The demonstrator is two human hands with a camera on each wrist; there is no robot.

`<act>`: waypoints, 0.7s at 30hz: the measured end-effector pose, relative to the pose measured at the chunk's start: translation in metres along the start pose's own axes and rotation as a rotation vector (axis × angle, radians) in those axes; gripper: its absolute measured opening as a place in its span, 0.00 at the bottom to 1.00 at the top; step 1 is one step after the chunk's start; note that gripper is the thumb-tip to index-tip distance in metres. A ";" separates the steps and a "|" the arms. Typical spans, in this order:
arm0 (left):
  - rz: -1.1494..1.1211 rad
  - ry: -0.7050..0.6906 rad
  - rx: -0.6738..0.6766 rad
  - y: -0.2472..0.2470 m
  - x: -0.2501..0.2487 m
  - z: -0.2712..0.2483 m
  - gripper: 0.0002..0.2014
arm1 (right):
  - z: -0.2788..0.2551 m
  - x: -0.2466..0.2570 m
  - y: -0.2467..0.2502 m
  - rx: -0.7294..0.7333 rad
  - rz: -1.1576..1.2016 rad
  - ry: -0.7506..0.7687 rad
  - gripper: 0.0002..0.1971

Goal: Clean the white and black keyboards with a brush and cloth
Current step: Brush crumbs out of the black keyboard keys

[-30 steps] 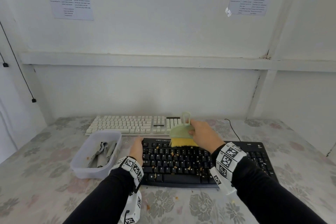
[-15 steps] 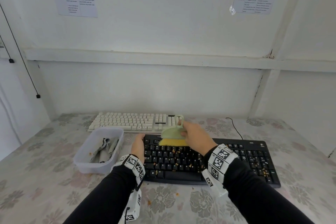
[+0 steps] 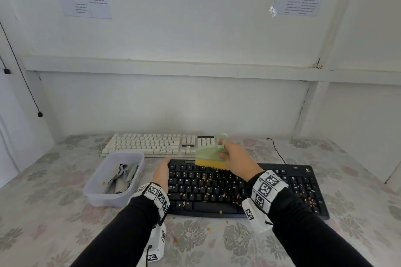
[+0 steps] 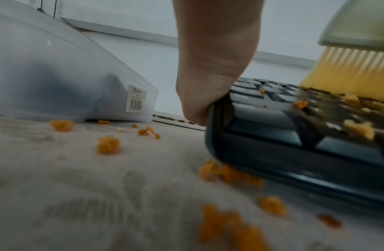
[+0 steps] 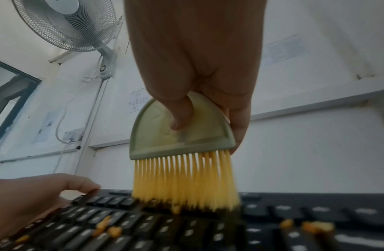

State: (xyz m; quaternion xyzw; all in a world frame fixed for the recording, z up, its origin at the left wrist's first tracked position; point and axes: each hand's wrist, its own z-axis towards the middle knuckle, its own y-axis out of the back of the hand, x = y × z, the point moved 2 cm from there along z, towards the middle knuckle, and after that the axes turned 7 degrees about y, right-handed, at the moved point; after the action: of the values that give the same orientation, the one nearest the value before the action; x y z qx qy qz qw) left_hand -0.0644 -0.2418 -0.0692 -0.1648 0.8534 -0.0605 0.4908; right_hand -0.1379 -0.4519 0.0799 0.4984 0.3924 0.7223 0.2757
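Note:
A black keyboard (image 3: 243, 191) strewn with orange crumbs lies in front of me, with a white keyboard (image 3: 152, 144) behind it. My right hand (image 3: 236, 158) grips a pale green brush (image 3: 209, 155) with yellow bristles (image 5: 184, 180), whose tips touch the black keyboard's (image 5: 186, 229) top rows. My left hand (image 3: 161, 173) holds the black keyboard's (image 4: 294, 129) left end, thumb on the side edge. A grey cloth (image 3: 121, 178) lies in a clear plastic tub (image 3: 95, 193) to the left.
Orange crumbs (image 4: 108, 145) dot the flowered tablecloth (image 3: 54, 212) beside and in front of the black keyboard. The tub (image 4: 57, 76) stands close to my left hand (image 4: 212, 71). A white wall rises just behind the white keyboard. A black cable (image 3: 275, 149) runs behind the black keyboard.
The brush has swept left along the black keyboard's top rows and then back slightly right. My left hand stays on the keyboard's left end.

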 end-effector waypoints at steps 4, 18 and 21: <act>-0.001 0.011 -0.013 0.003 0.001 0.004 0.30 | -0.012 -0.029 0.026 -0.035 -0.108 -0.116 0.16; 0.022 0.002 -0.039 0.014 0.007 0.034 0.41 | 0.003 0.004 -0.005 -0.015 0.034 0.043 0.15; 0.011 -0.008 -0.052 0.020 0.011 0.046 0.43 | -0.003 -0.013 0.006 -0.050 0.039 -0.024 0.15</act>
State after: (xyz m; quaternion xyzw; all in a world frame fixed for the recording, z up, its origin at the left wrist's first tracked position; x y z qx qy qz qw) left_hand -0.0341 -0.2243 -0.1068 -0.1732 0.8536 -0.0351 0.4900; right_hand -0.1360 -0.4665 0.0777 0.5077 0.3611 0.7309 0.2787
